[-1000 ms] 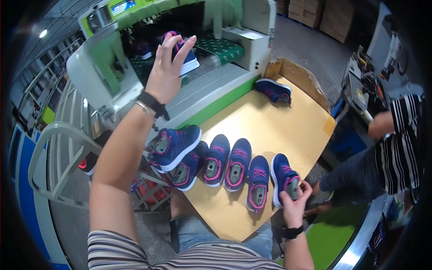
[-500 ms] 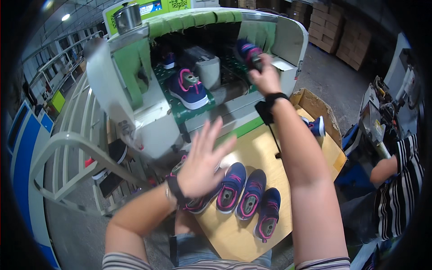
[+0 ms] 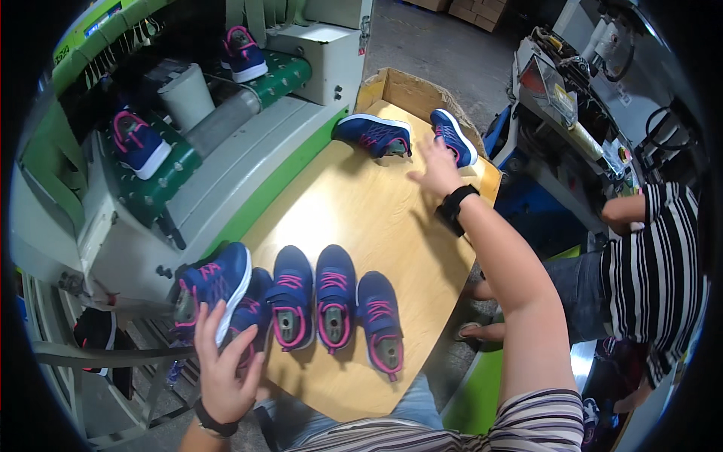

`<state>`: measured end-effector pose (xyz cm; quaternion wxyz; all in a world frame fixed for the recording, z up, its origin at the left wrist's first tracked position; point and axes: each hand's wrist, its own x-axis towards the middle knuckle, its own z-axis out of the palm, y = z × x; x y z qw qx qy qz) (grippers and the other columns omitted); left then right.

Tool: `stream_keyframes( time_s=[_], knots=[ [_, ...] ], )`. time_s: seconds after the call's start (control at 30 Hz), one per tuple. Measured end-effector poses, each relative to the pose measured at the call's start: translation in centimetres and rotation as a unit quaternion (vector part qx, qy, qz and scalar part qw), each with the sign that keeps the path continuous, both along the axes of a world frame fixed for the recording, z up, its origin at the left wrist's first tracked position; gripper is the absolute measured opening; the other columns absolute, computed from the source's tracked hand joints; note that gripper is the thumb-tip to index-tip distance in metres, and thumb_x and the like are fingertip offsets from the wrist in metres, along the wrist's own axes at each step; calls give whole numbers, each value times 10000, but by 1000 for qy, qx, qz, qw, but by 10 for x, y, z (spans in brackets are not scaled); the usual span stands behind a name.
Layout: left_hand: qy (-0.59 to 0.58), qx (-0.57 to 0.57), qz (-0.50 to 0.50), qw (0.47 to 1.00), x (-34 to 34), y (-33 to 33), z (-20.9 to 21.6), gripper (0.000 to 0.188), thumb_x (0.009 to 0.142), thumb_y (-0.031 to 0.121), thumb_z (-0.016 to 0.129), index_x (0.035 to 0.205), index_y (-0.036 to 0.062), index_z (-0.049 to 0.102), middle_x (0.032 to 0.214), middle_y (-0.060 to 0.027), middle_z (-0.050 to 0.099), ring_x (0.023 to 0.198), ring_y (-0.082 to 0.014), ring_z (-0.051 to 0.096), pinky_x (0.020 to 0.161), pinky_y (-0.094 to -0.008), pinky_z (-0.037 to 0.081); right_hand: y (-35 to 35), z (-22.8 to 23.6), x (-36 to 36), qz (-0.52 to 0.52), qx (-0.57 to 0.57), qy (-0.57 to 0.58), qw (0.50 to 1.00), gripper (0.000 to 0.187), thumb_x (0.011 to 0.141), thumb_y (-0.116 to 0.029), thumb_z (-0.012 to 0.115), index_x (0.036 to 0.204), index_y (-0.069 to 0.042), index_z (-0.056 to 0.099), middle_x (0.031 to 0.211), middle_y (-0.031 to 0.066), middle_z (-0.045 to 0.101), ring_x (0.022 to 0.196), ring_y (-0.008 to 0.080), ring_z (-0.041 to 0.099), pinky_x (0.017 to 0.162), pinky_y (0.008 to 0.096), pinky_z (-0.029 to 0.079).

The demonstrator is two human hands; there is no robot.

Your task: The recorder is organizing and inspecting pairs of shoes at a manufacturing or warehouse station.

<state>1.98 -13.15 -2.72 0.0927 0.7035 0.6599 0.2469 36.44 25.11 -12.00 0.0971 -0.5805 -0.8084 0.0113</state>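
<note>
My right hand stretches to the far end of the wooden table, fingers apart, fingertips at a navy sneaker with pink trim and a white sole; whether they touch it I cannot tell. Left of it another navy sneaker lies on its side. My left hand is open, fingers spread, beside a tilted sneaker at the table's near left. That shoe leans over a second sneaker, partly hidden by my fingers. Next to them a sneaker, a sneaker and a sneaker stand in a row, toes pointing away.
At the left, a machine's green belts carry a sneaker and a sneaker. A cardboard box adjoins the table's far end. A person in a striped shirt works at the right.
The view has turned right. My right hand has let go of a sneaker, which now stands on the right belt, and moved to the table's far end. My left hand has lowered beside the row's left end.
</note>
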Motion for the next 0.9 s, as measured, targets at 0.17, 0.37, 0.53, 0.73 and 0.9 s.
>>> stream_keyframes(
  time_s=[0.17,0.37,0.53,0.73,0.9],
  knots=[
    [54,-10,-51,997,12,45,34,457,726,10,736,1165,118,670,1459,-203,437,1392,-484,339,1119,-558,306,76,-39,100,-111,40,-37,992,1138,610,-535,867,1521,-103,339,1540,266,293,1436,451,254,1156,535,247],
    [-28,-149,-256,955,62,150,38,471,796,16,725,1251,53,608,1435,-189,472,1363,-375,426,1118,-445,344,45,-49,124,-171,5,44,984,860,735,-364,764,1443,-57,385,1322,279,530,1202,429,531,994,479,437],
    [-248,-218,-267,905,116,146,-4,558,919,139,667,1413,-12,457,1413,-196,484,1342,-316,448,1119,-384,342,-116,-36,103,-70,-92,366,923,659,806,-220,686,1377,16,456,1204,247,623,1172,344,600,1007,377,454],
    [-489,-262,-125,822,143,113,-28,805,963,331,644,1537,-18,200,1517,-217,353,1408,-302,364,1155,-410,286,-236,2,62,-137,-275,668,678,456,961,-232,608,1363,-40,512,1223,49,628,1099,145,617,977,292,474],
    [-748,-370,-153,530,113,70,-18,772,954,684,392,1509,150,347,1451,-41,509,1307,-260,517,1055,-519,428,-314,56,-5,15,-282,619,733,677,995,-323,565,1525,-21,272,1470,149,428,1343,235,443,1110,356,355]
  ],
)
